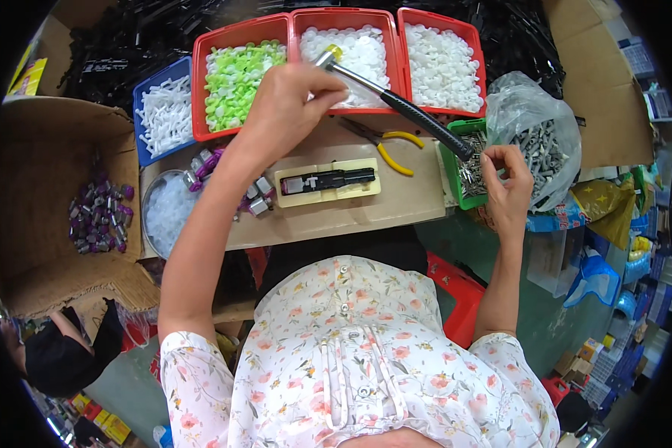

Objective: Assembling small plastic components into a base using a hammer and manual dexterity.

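My left hand (290,104) is over the front of the red bins, between the bin of green and white plastic pieces (235,82) and the middle bin of white pieces (366,48). Its fingers are pinched and slightly blurred; what they hold, if anything, is hidden. My right hand (509,183) is beside the green tray of small metal parts (472,175), thumb and fingertips together, their contents too small to make out. A hammer (418,116) lies slantwise across the bins' front, its handle end over the green tray. A black part with a metal end (328,181) sits in a cream fixture (287,201).
Yellow-handled pliers (396,149) lie behind the fixture. Purple-and-metal parts (257,198) are left of it, near a bowl of clear pieces (170,213). A blue tray (148,153), a cardboard box (37,172) and a plastic bag of grey parts (545,149) flank the work area.
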A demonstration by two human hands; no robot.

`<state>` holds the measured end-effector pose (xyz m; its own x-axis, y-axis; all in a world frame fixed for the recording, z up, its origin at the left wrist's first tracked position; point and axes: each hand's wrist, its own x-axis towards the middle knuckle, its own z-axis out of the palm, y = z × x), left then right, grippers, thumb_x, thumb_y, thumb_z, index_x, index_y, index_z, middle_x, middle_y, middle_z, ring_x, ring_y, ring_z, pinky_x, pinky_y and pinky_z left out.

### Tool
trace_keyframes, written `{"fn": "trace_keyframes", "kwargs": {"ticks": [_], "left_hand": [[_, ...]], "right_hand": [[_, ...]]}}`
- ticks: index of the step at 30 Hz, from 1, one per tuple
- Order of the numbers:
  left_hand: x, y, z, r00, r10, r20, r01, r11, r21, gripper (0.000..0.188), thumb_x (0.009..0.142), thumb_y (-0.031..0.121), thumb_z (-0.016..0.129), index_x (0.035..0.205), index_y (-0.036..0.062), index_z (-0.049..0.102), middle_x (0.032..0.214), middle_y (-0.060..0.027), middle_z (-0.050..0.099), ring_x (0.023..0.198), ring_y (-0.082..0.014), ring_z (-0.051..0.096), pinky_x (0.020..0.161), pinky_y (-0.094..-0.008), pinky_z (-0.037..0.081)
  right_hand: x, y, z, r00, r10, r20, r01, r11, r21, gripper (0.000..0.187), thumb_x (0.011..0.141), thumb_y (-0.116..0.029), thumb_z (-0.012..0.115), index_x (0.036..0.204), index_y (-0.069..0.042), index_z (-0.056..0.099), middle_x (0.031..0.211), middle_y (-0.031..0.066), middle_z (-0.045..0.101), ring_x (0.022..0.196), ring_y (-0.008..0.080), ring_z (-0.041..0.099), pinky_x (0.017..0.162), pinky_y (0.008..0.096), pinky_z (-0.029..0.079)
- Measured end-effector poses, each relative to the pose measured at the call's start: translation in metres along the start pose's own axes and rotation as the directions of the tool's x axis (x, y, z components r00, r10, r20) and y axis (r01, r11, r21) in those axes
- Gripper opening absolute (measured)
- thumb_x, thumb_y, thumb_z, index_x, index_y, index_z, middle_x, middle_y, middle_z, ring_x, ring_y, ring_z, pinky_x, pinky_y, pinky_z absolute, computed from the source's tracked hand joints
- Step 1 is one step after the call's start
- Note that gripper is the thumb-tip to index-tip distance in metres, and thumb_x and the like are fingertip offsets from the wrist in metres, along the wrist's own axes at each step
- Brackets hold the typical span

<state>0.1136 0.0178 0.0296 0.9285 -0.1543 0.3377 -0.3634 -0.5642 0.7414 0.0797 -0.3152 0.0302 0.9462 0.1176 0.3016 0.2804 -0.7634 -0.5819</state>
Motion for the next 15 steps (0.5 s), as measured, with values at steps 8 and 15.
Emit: {"fn": "trace_keyframes", "kwargs": {"ticks": [8, 15], "left_hand": [[-0.05, 0.039, 0.024, 0.915, -0.378, 0.14, 0.379, 0.688, -0.619, 0.019, 0.091, 0.009, 0.073, 0.103, -0.0054, 0.075, 0.087, -0.0078, 0.075, 0.081, -0.0105, 0.069, 0.073, -0.0234, 0.055], [-0.071, 0.045, 0.034, 0.928, -0.369, 0.061, 0.334, 0.744, -0.579, 0.015, 0.091, 0.004, 0.071, 0.103, -0.0039, 0.075, 0.089, -0.0058, 0.071, 0.081, -0.0084, 0.064, 0.071, -0.0226, 0.05]], "right_hand": [[-0.003, -0.078, 0.022, 0.984, -0.158, 0.084, 0.117, 0.925, 0.362, 0.008, 0.082, 0.003, 0.067, 0.083, 0.001, 0.06, 0.08, 0.0034, 0.057, 0.07, 0.0115, 0.053, 0.065, 0.0248, 0.042], [-0.003, -0.095, 0.049, 0.955, -0.214, 0.207, 0.109, 0.898, 0.426, 0.009, 0.079, 0.002, 0.069, 0.084, 0.001, 0.061, 0.077, 0.0059, 0.056, 0.066, 0.0143, 0.055, 0.062, 0.0281, 0.045]]}}
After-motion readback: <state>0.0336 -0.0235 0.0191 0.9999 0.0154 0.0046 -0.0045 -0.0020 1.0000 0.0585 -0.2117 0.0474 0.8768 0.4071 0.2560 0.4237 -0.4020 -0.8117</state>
